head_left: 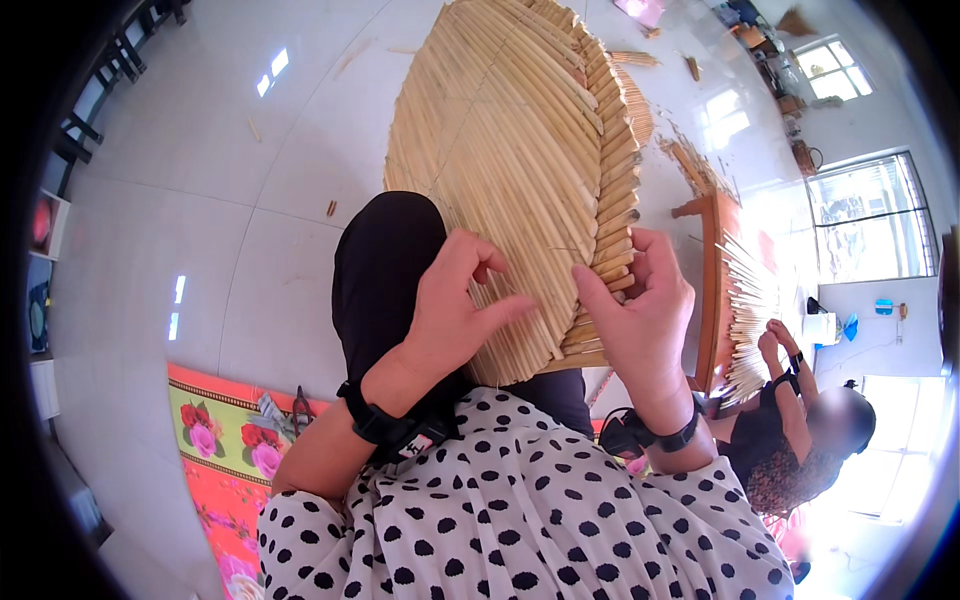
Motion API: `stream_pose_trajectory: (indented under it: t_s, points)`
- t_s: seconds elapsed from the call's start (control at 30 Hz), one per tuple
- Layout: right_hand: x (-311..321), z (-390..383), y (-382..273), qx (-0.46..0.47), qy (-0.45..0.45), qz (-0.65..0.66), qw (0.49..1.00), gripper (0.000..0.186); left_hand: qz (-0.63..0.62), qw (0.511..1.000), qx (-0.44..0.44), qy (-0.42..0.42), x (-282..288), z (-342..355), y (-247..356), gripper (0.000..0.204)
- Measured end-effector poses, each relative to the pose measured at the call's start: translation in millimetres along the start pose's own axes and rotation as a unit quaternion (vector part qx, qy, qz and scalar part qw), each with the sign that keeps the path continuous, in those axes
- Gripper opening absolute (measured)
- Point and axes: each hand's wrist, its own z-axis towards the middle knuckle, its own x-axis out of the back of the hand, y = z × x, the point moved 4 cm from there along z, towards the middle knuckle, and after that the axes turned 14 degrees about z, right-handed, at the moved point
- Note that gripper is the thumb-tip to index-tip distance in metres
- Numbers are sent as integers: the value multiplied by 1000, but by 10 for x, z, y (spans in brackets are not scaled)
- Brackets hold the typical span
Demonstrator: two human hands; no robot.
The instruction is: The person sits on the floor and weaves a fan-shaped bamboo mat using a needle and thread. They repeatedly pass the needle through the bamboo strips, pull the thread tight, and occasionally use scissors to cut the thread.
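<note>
Across my lap lies a leaf-shaped panel (500, 170) of pale straw-coloured stalks laid side by side. Along its right edge runs a braided border (617, 190) of folded stalk ends. My right hand (645, 310) grips that border, with the thumb on top of the stalks and the fingers curled at the outer edge. Over the panel's lower left part is my left hand (450, 310), its thumb stretched out and apart from the bent fingers. Nothing shows between them. The panel's lower end rests near my dark-trousered knee (385, 260).
A flowered mat (225, 470) with scissors (301, 408) lies on the left. On the right, another person (800, 420) handles stalks (750, 320) beside a wooden bench (715, 290). Stalk scraps (690, 165) litter the tiled floor (180, 230).
</note>
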Motion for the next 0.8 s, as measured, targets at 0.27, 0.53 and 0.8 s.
stream_pose_trajectory:
  t_s: [0.27,0.53,0.8]
  points:
    - [-4,-5,-47,-26,2,-6,1000,25,-97,981,-132,100,-111,245,301,22]
    - [-19,-19,-120,-9,9,-65,998,26,-115,970,-156,148,-266,327,319,14]
    - [-33,-26,-109,21,36,-100,994,28,-76,968,-151,185,-117,264,423,11]
